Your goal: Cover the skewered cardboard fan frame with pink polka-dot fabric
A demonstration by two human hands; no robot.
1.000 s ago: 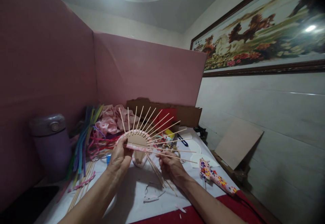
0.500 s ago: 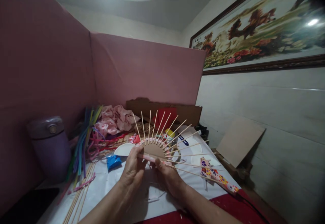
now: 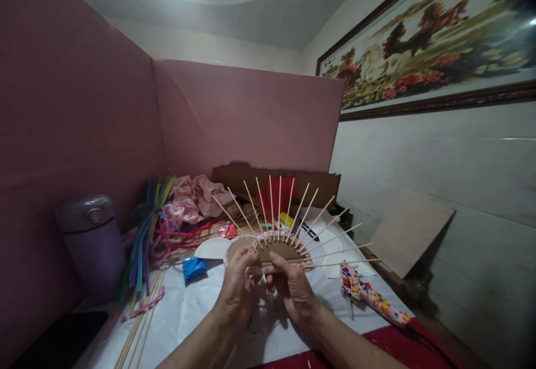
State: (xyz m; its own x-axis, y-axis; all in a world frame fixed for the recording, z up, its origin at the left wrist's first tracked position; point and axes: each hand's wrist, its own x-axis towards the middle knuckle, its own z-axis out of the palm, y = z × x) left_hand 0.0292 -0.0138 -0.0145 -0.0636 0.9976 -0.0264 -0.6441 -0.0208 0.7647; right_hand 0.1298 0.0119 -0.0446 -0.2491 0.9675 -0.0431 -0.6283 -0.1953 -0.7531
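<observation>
Between my two hands is a brown cardboard half-disc (image 3: 264,256) with several thin wooden sticks (image 3: 307,207) fanning out from its curved edge. A pink patterned strip (image 3: 256,271) runs along its straight lower edge. My left hand (image 3: 237,288) pinches the left corner, thumb on top. Near the middle of the straight edge, my right hand (image 3: 296,291) grips with its thumb on the cardboard face and fingers below. Behind the half-disc lies a rounded cardboard piece with a pink rim (image 3: 233,246), partly hidden.
A flower-patterned glue gun (image 3: 374,297) with a black cord lies at right. To the left are a purple tumbler (image 3: 94,252), pipe cleaners (image 3: 140,246), loose sticks (image 3: 142,316), a blue packet (image 3: 194,269) and crumpled pink cloth (image 3: 201,196). Cardboard (image 3: 322,187) stands at the back.
The half-disc has turned so its sticks now fan more upright and evenly to both sides. Both hands stay on its straight edge, and the view has shifted slightly.
</observation>
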